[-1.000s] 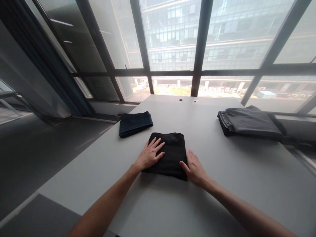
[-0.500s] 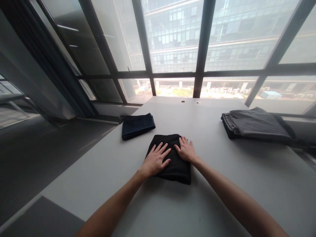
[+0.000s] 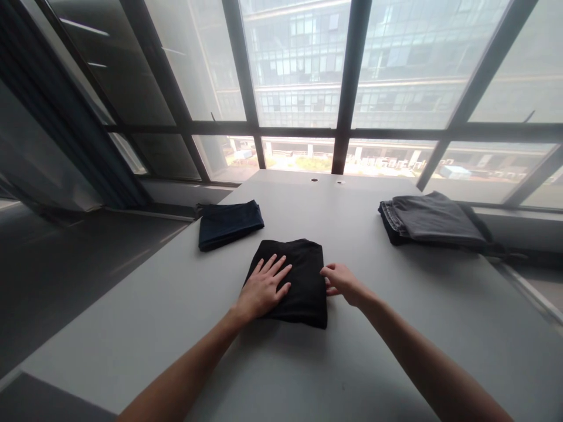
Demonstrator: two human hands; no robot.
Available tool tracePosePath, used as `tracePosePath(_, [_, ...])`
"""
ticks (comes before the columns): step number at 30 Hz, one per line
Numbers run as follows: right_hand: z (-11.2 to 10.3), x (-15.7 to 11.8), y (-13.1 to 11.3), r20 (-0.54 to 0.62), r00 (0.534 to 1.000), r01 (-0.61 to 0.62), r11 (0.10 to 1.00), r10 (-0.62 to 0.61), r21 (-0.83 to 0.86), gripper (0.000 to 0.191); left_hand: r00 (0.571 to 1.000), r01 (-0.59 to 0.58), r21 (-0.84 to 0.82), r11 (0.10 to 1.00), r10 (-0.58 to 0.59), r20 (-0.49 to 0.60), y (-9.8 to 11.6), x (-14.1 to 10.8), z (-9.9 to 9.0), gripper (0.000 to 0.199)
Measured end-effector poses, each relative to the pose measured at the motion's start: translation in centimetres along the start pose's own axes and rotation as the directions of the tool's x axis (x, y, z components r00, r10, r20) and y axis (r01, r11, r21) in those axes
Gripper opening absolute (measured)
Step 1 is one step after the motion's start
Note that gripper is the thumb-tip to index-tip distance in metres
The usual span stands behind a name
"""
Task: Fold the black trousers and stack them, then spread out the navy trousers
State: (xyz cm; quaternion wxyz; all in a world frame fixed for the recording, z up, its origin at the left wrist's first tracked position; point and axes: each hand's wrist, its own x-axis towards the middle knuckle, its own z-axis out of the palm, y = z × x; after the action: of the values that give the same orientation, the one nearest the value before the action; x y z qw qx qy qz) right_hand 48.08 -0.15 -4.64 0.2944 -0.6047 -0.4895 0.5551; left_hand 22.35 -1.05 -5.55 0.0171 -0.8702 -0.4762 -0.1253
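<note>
A folded black garment (image 3: pixel 303 287) lies as a flat, roughly square bundle on the white table. Across its left half my left hand (image 3: pixel 264 288) rests palm down, fingers spread. My right hand (image 3: pixel 345 282) is at the bundle's right edge with its fingers curled; the thumb side meets the cloth there, and some lower fingertips are partly hidden by the edge. Behind and to the left of the bundle lies a smaller folded dark blue garment (image 3: pixel 231 224), apart from both hands.
On the table's (image 3: pixel 176 328) right side sits a stack of folded garments (image 3: pixel 435 218), grey over black. Two small round holes (image 3: pixel 314 180) are near the far edge. Large framed windows (image 3: pixel 299 70) stand behind, and a curtain (image 3: pixel 79 129) hangs at the left.
My right hand has come off the top of the black garment to its right edge, its fingers now curled. My left hand stays flat on it. The view has shifted slightly right.
</note>
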Motion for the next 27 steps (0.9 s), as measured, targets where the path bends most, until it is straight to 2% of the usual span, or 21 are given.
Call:
tracePosePath(4, [-0.2, -0.5, 0.1, 0.179, 0.98, -0.119, 0.974, 0.084, 0.193, 0.029, 1.0, -0.003, 0.024, 1.0, 0.003, 0.004, -0.1, 0.0, 0.0, 0.054])
tracePosePath(9, [0.9, 0.2, 0.4, 0.293, 0.947, -0.218, 0.935, 0.133, 0.281, 0.038, 1.0, -0.006, 0.023, 1.0, 0.006, 0.026, -0.1, -0.3, -0.5, 0.06])
tracePosePath(11, [1.7, 0.0, 0.5, 0.278, 0.957, -0.173, 0.935, 0.085, 0.308, 0.034, 1.0, -0.006, 0.011, 1.0, 0.006, 0.024, -0.1, -0.4, -0.6, 0.06])
tracePosePath(14, [2.6, -0.6, 0.7, 0.194, 0.977, 0.025, 0.948, -0.091, 0.316, 0.034, 1.0, -0.006, -0.008, 1.0, 0.006, 0.022, -0.2, -0.6, -0.7, 0.061])
tracePosePath(16, [2.8, -0.8, 0.9, 0.149, 0.969, 0.149, 0.945, -0.198, 0.291, 0.039, 1.0, 0.0, -0.02, 1.0, 0.001, 0.017, -0.1, -0.6, -0.6, 0.061])
tracePosePath(18, [2.9, -0.8, 1.1, 0.129, 0.961, 0.2, 0.936, -0.245, 0.29, 0.043, 1.0, 0.014, -0.034, 0.999, -0.013, 0.005, 0.0, -0.6, -0.5, 0.06])
tracePosePath(21, [2.8, -0.7, 1.4, 0.15, 0.956, 0.181, 0.911, -0.251, 0.371, 0.051, 0.998, 0.065, -0.061, 0.996, -0.067, -0.023, 0.1, -0.5, -0.5, 0.059])
tracePosePath(24, [2.3, -0.7, 1.9, 0.184, 0.966, 0.082, 0.887, -0.183, 0.455, 0.052, 0.989, 0.135, -0.123, 0.983, -0.14, -0.037, -0.1, -0.5, -0.7, 0.059])
tracePosePath(27, [0.9, -1.1, 2.1, 0.176, 0.979, 0.013, 0.889, -0.104, 0.457, 0.047, 0.994, 0.108, -0.209, 0.972, -0.109, 0.009, -0.4, -0.7, -1.1, 0.06])
